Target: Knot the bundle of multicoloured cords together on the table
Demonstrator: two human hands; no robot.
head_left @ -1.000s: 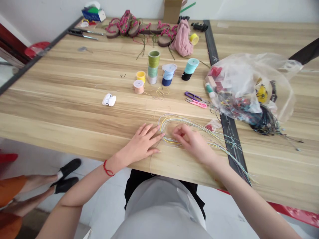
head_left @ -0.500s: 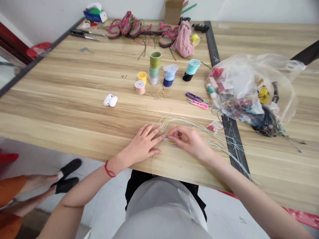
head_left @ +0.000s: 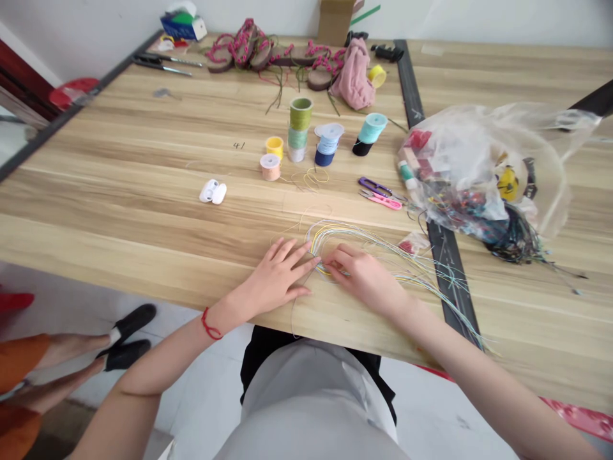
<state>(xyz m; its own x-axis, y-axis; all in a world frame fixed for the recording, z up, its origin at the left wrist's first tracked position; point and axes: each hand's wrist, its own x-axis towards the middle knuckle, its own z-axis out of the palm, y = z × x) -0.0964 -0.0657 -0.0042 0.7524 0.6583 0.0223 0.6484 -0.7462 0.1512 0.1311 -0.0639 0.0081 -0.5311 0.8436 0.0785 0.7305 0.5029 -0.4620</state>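
Note:
A looped bundle of thin cords (head_left: 368,235), in yellow, pale blue and white, lies on the wooden table and trails to the right across the black strip. My left hand (head_left: 278,273) rests flat with fingers spread, its fingertips touching the left end of the bundle. Just right of them, my right hand (head_left: 361,275) is closed in a pinch on the cords, its fingertips close to my left index finger. The exact strand between the fingers is too small to make out. One loose thin cord hangs over the table's front edge.
Thread spools (head_left: 299,131) stand in several short stacks beyond my hands. Purple snips (head_left: 375,186) and pink snips (head_left: 384,199) lie to the right, near a plastic bag (head_left: 460,172) of cords. A white earbud case (head_left: 212,191) sits open at left. Another person's feet (head_left: 127,338) show below.
My right hand has turned slightly, with its fingers now more folded over the cords. My left hand stays in the same place.

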